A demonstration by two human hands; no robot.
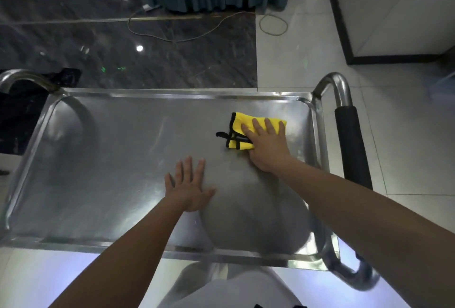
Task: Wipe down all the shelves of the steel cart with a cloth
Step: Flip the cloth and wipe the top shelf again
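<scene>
Right hand (267, 146) lies flat on the yellow cloth (248, 127), fingers straight and a little spread, pressing it onto the top shelf (110, 160) of the steel cart, towards the far right corner near the black-sleeved handle (353, 145). Left hand (188, 186) is palm down on the bare steel near the middle, fingers fanned out, holding nothing.

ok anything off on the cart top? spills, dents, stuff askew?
Nothing stands out. The top shelf is bare steel with no visible spill or dent; the right hand presses the yellow cloth flat, the left hand rests open on the steel.
</scene>
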